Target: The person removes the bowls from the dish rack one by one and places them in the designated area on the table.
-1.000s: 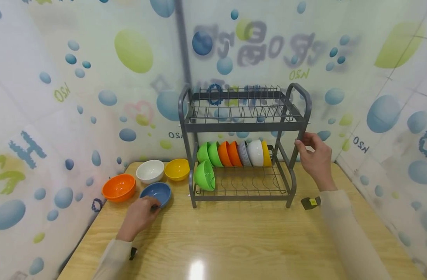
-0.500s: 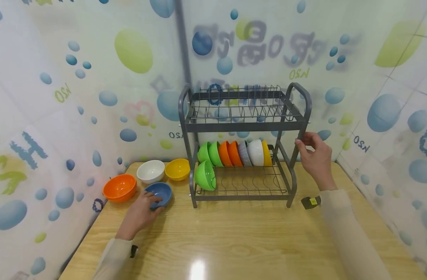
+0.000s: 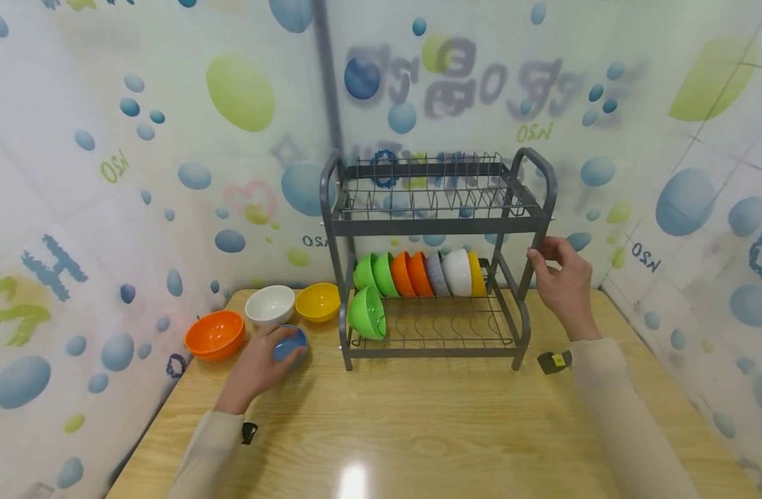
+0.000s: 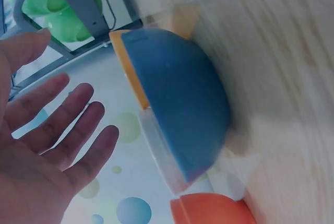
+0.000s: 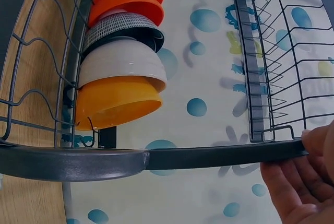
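Observation:
My left hand (image 3: 256, 371) hovers over the blue bowl (image 3: 291, 341), its thumb and fingers spread apart. In the left wrist view, a gap shows between those fingers and the blue bowl (image 4: 177, 98), which stands upright on the table. Beside it are an orange bowl (image 3: 215, 335), a white bowl (image 3: 270, 305) and a yellow bowl (image 3: 317, 302). My right hand (image 3: 563, 284) grips the right upright of the grey two-tier dish rack (image 3: 437, 226). The right wrist view shows thumb and fingers on opposite sides of the dark bar (image 5: 224, 156).
On the rack's lower tier, several bowls stand on edge in a row, among them green, orange (image 3: 401, 274), patterned (image 3: 435, 274), white (image 3: 455, 273) and yellow ones. A green bowl (image 3: 365, 315) leans at the front left. Patterned walls surround the wooden table (image 3: 418, 430).
My left hand has shifted a little forward and right, from the blue bowl's near-left rim to over the bowl, and its fingers have spread. The right hand keeps its hold on the rack.

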### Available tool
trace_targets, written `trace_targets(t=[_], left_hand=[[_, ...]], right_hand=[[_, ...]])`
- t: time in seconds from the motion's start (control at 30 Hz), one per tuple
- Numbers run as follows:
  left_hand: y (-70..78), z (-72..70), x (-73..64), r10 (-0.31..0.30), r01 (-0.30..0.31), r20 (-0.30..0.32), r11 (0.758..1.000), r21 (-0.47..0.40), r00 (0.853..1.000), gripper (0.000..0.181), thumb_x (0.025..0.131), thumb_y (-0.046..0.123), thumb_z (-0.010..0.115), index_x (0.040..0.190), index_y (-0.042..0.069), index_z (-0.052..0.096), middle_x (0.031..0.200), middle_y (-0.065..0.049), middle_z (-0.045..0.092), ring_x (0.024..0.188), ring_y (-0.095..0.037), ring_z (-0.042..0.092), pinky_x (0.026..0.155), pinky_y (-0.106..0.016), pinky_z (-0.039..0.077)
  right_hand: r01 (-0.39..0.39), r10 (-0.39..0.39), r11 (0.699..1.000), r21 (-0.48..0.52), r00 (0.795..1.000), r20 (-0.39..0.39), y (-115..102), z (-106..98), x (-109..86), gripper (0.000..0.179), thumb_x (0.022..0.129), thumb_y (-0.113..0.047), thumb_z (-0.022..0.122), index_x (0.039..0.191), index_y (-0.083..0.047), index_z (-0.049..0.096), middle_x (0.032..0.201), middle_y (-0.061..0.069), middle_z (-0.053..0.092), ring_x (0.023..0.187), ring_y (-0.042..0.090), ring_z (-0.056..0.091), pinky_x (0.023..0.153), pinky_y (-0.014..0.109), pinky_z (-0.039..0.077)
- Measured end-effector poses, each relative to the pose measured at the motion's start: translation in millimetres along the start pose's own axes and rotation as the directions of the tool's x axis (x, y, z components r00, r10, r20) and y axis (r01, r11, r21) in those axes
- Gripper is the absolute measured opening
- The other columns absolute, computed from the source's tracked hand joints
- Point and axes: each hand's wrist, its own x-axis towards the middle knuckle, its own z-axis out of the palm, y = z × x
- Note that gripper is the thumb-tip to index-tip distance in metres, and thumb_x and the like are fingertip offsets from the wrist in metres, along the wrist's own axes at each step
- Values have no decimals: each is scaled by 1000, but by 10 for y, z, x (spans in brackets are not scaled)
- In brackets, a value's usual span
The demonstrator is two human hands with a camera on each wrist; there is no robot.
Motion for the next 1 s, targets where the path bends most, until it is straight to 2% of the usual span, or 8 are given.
trace_targets(t=[0.17, 0.43, 0.5, 0.6, 0.7, 0.83, 0.9, 1.0], left_hand=[[97, -55, 104, -7, 7, -19, 999, -49, 1000, 45, 94, 30, 76, 133, 8, 65, 131, -15, 66, 119, -36, 63, 100, -57, 55], [283, -165, 281, 47, -58, -94, 990, -126, 994, 48, 95, 28, 75, 136, 6, 62, 120, -15, 68, 110, -32, 67, 96, -53, 58], [335, -199, 329, 56, -70, -98, 987, -146, 994, 48, 96, 29, 74, 136, 6, 61, 122, -16, 67, 112, -32, 66, 96, -54, 58], [399, -235, 405, 54, -69, -95, 983, -169, 994, 49, 97, 30, 73, 139, 8, 60, 125, -15, 66, 116, -31, 64, 98, -55, 57], [453, -262, 471, 49, -69, -105, 978, -195, 993, 50, 97, 30, 72, 141, 9, 58, 127, -14, 65, 117, -31, 62, 99, -54, 56], [510, -282, 535, 41, -69, -121, 970, -234, 992, 53, 98, 32, 71, 144, 10, 55, 131, -13, 65, 119, -31, 61, 101, -54, 55], [538, -290, 559, 36, -66, -124, 965, -254, 992, 55, 99, 33, 70, 146, 12, 53, 133, -12, 64, 120, -30, 61, 102, -54, 54], [587, -307, 594, 30, -67, -132, 957, -283, 991, 56, 99, 33, 70, 148, 13, 51, 132, -11, 65, 121, -29, 60, 103, -54, 54]], right_hand=[[7, -7, 1000, -9, 1000, -13, -16, -4, 2, 31, 101, -17, 66, 120, 6, 64, 112, 22, 72, 88, -22, 54, 77, -6, 42], [5, -5, 1000, -7, 999, -32, -34, 11, -13, 30, 100, -15, 65, 122, 6, 65, 113, 23, 73, 89, -21, 54, 77, -5, 43], [1, -2, 1000, -22, 999, -43, -36, 19, -20, 30, 100, -15, 65, 123, 4, 66, 114, 22, 73, 93, -12, 60, 78, -5, 44], [4, -6, 999, -35, 998, -58, -41, 27, -44, 32, 99, -14, 65, 127, 3, 65, 116, 21, 72, 101, 12, 70, 80, -4, 44], [36, -36, 999, 1, 997, -75, -56, 41, -79, 37, 98, -9, 65, 133, 2, 63, 120, 21, 70, 109, 33, 69, 83, -1, 47], [85, -81, 996, 33, 991, -111, -110, 53, -134, 45, 94, -5, 69, 138, 0, 60, 128, 19, 67, 115, 33, 66, 90, 3, 48], [113, -109, 993, 17, 985, -136, -148, 53, -169, 49, 92, -6, 71, 140, -1, 59, 132, 18, 65, 118, 32, 65, 95, 5, 48], [165, -168, 986, -30, 971, -169, -203, 64, -228, 56, 90, -7, 74, 143, -2, 57, 139, 17, 62, 123, 34, 62, 103, 17, 50]])
